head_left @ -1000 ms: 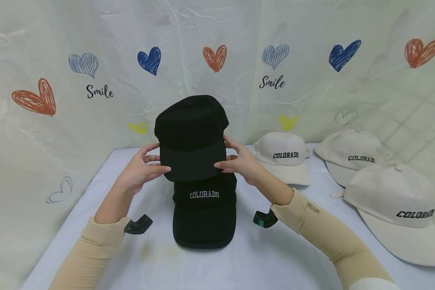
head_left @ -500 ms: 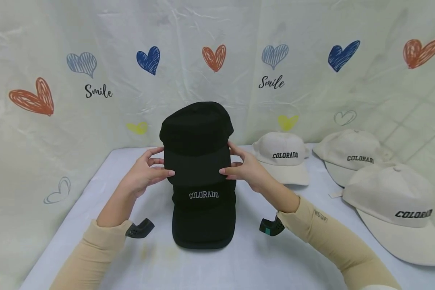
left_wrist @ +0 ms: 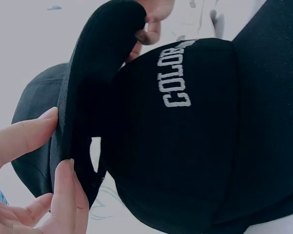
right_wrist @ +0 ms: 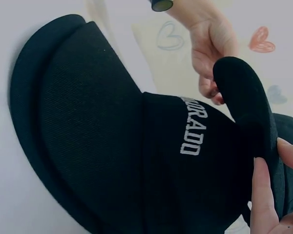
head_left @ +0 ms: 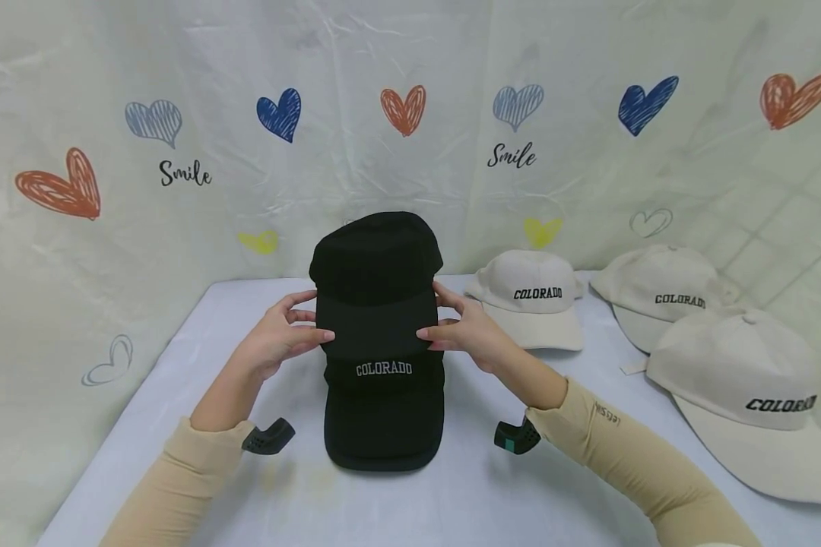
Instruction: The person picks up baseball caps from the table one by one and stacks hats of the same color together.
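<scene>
Both hands hold a black cap (head_left: 378, 262) by the two sides of its brim, above another black cap (head_left: 385, 425) on the table. The left hand (head_left: 274, 339) pinches the brim's left edge, thumb on one face and fingers (left_wrist: 64, 192) on the other. At the right edge, the right hand (head_left: 475, 338) pinches likewise, its fingers (right_wrist: 262, 190) behind the brim. White COLORADO lettering marks the lower cap's front, just below the held brim. A doubled brim (right_wrist: 27, 92) in the right wrist view suggests stacked caps underneath. The held cap's front lettering is not visible.
To the right on the white-covered table (head_left: 451, 509) lie a small cream cap (head_left: 537, 281), a second cream cap (head_left: 664, 285) behind and a larger cream cap (head_left: 739, 372) in front. A pale curtain (head_left: 410, 175) with printed hearts hangs behind.
The held black cap has come down and slightly right, onto or close to the lower cap's crown. Both hands moved with it, keeping their pinch. The other caps stay put.
</scene>
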`<state>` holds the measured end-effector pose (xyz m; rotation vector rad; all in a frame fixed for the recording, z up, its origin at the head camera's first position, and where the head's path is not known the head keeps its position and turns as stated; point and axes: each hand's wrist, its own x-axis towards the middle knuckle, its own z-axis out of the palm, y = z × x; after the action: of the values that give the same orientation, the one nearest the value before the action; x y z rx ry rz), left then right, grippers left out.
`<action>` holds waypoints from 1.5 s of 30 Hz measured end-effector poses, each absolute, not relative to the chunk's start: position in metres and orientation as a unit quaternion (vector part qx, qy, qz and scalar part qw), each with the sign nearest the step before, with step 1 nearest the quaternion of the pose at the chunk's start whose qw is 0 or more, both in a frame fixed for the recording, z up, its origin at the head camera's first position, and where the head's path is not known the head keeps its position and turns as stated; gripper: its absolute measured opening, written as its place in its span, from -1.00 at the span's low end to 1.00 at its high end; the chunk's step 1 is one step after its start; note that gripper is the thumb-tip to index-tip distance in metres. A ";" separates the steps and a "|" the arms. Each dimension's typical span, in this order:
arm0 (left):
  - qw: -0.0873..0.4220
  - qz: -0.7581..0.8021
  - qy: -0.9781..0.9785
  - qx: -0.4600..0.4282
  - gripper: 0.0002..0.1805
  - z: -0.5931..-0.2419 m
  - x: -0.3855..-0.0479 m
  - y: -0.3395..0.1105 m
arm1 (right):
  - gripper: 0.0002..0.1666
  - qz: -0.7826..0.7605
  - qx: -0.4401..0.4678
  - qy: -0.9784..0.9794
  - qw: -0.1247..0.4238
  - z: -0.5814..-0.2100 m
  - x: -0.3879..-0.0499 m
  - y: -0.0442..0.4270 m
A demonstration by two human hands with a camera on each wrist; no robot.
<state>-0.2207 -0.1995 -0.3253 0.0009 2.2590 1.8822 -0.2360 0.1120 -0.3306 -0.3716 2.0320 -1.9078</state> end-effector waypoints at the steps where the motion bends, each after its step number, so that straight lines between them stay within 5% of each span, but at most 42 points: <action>1: 0.102 0.637 0.764 -0.001 0.02 -0.326 -0.221 -0.199 | 0.08 -0.670 -0.131 0.712 0.166 -0.332 -0.236 0.112; 45: 0.092 0.605 0.790 -0.012 0.01 -0.354 -0.215 -0.191 | 0.15 -0.670 -0.132 0.709 0.177 -0.360 -0.228 0.121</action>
<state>-0.2152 -0.1907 -0.3537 -0.0371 2.3478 1.7984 -0.2281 0.1209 -0.3604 -0.3740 2.0051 -1.8963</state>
